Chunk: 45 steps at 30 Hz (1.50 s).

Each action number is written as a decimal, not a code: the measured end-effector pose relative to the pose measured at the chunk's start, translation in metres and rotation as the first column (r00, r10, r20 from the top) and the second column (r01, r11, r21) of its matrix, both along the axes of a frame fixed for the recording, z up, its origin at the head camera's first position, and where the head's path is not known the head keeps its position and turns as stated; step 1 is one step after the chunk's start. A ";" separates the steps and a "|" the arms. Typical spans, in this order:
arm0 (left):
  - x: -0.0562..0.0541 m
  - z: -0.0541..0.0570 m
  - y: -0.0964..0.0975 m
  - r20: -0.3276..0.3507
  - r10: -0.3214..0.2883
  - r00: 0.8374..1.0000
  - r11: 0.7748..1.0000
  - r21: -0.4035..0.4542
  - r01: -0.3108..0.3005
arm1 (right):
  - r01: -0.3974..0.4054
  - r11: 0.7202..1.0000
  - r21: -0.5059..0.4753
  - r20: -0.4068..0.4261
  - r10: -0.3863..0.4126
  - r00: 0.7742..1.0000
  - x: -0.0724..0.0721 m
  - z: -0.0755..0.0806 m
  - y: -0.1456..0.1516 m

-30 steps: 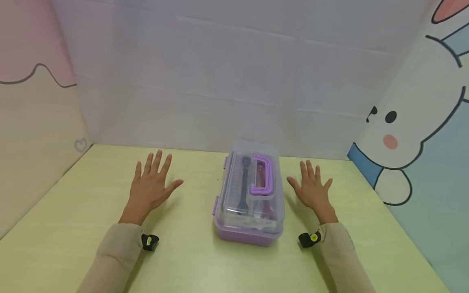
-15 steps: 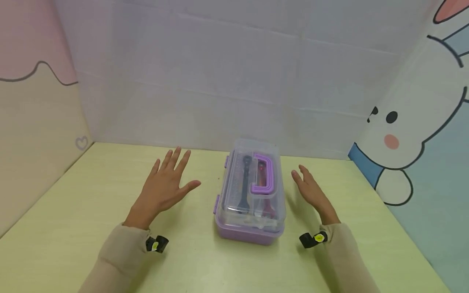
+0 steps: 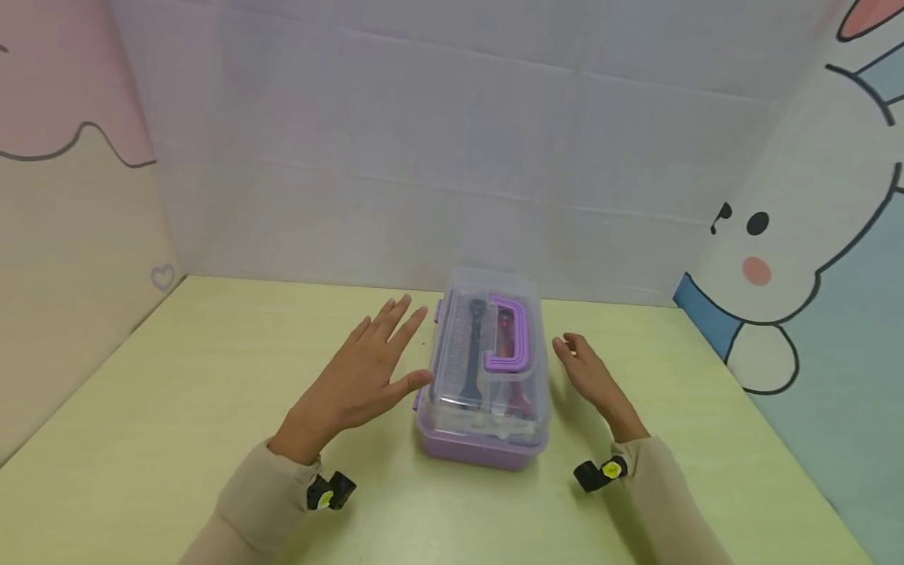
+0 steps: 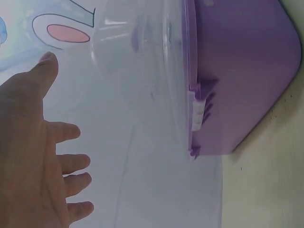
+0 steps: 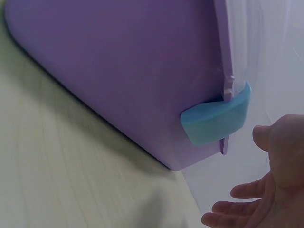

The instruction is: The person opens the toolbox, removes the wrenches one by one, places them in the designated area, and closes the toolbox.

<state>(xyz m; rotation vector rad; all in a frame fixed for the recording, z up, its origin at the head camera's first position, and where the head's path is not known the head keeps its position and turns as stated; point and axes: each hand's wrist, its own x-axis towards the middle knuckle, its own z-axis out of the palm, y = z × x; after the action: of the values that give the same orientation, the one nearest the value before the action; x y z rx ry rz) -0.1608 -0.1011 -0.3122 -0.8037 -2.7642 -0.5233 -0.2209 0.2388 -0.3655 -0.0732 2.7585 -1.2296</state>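
Pale yellow tabletop (image 3: 176,377) meets a creased white backdrop (image 3: 424,157); a cartoon rabbit (image 3: 766,251) decorates the right side. A purple box (image 3: 480,451) stands mid-tabletop, a dark tool (image 3: 472,353) visible through its clear lid (image 3: 449,400); blue latch (image 5: 216,121) on its right side. Left hand (image 3: 360,377): fingers spread apart, beside the box. Right hand (image 3: 593,380): thumb and fingers parted, near the latch.

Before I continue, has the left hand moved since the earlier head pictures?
Yes, rightward: in the head view, the left hand was clear of the purple box; now its thumb overlaps the box's left edge.
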 end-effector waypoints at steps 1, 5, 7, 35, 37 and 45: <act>0.002 0.001 0.003 -0.005 -0.004 1.000 1.000 -0.005 0.004 | -0.005 1.000 -0.007 0.010 0.005 1.000 0.001 -0.001 0.000; 0.010 0.002 0.015 -0.039 -0.003 0.999 1.000 -0.024 0.002 | -0.032 0.998 -0.056 0.036 0.034 0.999 0.004 -0.005 -0.001; 0.014 0.003 0.021 -0.061 -0.003 0.998 1.000 -0.031 0.001 | -0.040 0.996 -0.081 0.040 0.044 0.998 0.006 -0.006 -0.001; 0.041 -0.019 0.099 -0.274 -0.181 0.945 0.959 -0.260 0.108 | -0.033 0.719 -0.694 0.256 0.289 0.923 0.010 -0.011 -0.006; 0.044 -0.023 0.103 -0.304 -0.191 0.933 0.951 -0.292 0.099 | -0.044 0.716 -0.697 0.253 0.303 0.919 0.011 -0.013 -0.006; 0.049 -0.034 0.115 -0.364 -0.204 0.909 0.927 -0.371 0.059 | -0.065 0.637 -0.768 0.220 0.358 0.908 0.011 -0.015 -0.007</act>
<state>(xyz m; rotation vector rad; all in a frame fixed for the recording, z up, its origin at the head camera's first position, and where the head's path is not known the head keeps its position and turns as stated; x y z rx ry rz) -0.1115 0.0135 -0.3466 -1.0492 -2.4546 0.1236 -0.2103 0.2323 -0.3805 -0.2221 1.7064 -1.9834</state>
